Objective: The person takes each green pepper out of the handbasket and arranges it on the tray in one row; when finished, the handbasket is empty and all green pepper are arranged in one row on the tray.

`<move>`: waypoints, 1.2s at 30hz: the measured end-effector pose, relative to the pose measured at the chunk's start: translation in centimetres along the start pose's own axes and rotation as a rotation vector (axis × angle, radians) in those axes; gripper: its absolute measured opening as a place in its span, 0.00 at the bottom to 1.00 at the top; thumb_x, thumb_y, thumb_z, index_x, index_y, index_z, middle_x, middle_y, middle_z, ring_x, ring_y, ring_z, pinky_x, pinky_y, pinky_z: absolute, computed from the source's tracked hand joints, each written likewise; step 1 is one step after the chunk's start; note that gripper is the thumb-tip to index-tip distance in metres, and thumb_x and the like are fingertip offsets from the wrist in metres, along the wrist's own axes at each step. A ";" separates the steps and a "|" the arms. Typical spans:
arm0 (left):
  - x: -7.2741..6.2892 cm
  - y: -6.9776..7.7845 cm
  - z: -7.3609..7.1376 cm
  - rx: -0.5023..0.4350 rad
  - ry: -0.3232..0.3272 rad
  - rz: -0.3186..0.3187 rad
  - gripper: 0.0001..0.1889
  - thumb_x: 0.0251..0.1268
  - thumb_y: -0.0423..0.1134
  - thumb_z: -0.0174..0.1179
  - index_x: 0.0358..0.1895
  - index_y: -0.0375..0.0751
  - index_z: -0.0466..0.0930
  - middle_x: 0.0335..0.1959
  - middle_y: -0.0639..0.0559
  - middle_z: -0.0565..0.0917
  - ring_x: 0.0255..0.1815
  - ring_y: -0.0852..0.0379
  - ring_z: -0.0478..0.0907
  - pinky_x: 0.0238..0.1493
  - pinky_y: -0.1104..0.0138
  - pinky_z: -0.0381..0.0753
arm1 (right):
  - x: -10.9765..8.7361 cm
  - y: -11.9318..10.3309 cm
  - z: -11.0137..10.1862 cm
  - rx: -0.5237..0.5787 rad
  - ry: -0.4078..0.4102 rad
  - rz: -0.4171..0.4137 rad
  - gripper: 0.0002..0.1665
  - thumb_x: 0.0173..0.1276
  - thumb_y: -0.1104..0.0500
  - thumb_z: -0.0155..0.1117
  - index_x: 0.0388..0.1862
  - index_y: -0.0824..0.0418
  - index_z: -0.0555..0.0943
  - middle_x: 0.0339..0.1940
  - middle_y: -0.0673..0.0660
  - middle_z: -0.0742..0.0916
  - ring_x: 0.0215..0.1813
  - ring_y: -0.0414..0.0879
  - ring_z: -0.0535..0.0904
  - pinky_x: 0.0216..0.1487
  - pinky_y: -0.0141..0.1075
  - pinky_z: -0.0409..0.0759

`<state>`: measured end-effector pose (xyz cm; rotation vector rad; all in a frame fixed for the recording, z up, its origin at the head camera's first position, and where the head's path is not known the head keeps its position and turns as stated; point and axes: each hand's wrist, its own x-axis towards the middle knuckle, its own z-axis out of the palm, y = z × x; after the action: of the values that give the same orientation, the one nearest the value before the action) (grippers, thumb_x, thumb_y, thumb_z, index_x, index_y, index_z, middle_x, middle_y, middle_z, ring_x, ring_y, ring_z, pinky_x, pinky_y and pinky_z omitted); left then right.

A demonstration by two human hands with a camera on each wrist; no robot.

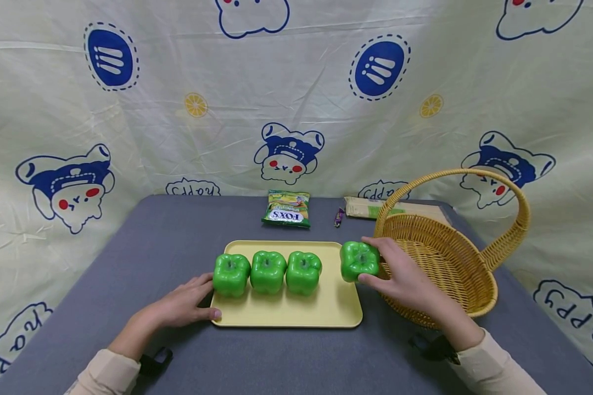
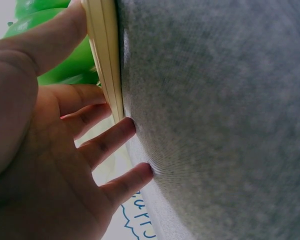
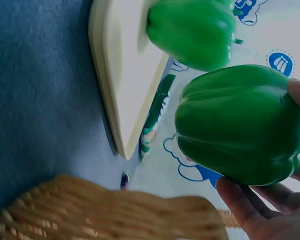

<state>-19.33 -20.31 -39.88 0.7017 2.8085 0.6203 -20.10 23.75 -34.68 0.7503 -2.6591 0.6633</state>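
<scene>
A green bell pepper [image 1: 359, 260] is held by my right hand [image 1: 400, 270], thumb on one side and fingers on the other. The right wrist view shows this bell pepper [image 3: 240, 122] raised clear of the tray, between the tray's right end and the basket. Three more green peppers stand in a row on the pale yellow tray [image 1: 338, 307], the leftmost pepper [image 1: 231, 275] near my left hand [image 1: 190, 300]. Spread, fairly straight fingers [image 2: 110, 142] of that hand touch the tray's edge and the table, its thumb at the tray's rim.
A wicker basket [image 1: 442, 263] with a tall arched handle stands right of the tray, partly behind my right forearm. At the back of the grey table [image 1: 178, 230] lie a green snack bag [image 1: 287, 208], a small purple wrapped candy [image 1: 339, 218] and a beige package [image 1: 361, 208].
</scene>
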 end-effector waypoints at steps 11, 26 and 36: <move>0.1 0.0 -0.1 0.002 0.003 0.010 0.40 0.57 0.58 0.62 0.67 0.33 0.64 0.68 0.35 0.64 0.68 0.31 0.60 0.60 0.36 0.62 | 1.0 -0.2 2.0 -0.001 -0.047 0.042 0.43 0.57 0.46 0.71 0.66 0.63 0.66 0.58 0.63 0.76 0.55 0.53 0.75 0.52 0.49 0.76; 0.1 0.0 -0.1 0.005 0.002 0.007 0.40 0.57 0.58 0.62 0.66 0.32 0.64 0.68 0.35 0.65 0.68 0.32 0.61 0.59 0.37 0.63 | 1.9 -0.3 3.2 -0.054 -0.122 0.078 0.43 0.56 0.48 0.72 0.65 0.65 0.67 0.54 0.63 0.78 0.52 0.53 0.78 0.49 0.49 0.78; 0.0 -0.1 0.0 0.012 0.009 0.014 0.40 0.57 0.58 0.62 0.66 0.33 0.65 0.67 0.36 0.66 0.67 0.33 0.63 0.58 0.37 0.65 | 2.1 -0.5 3.6 -0.095 -0.166 0.097 0.42 0.56 0.47 0.71 0.65 0.64 0.68 0.53 0.63 0.78 0.49 0.51 0.79 0.45 0.46 0.79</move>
<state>-19.36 -20.37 -39.92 0.7230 2.8202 0.6109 -22.08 20.74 -36.72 0.6821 -2.8710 0.5141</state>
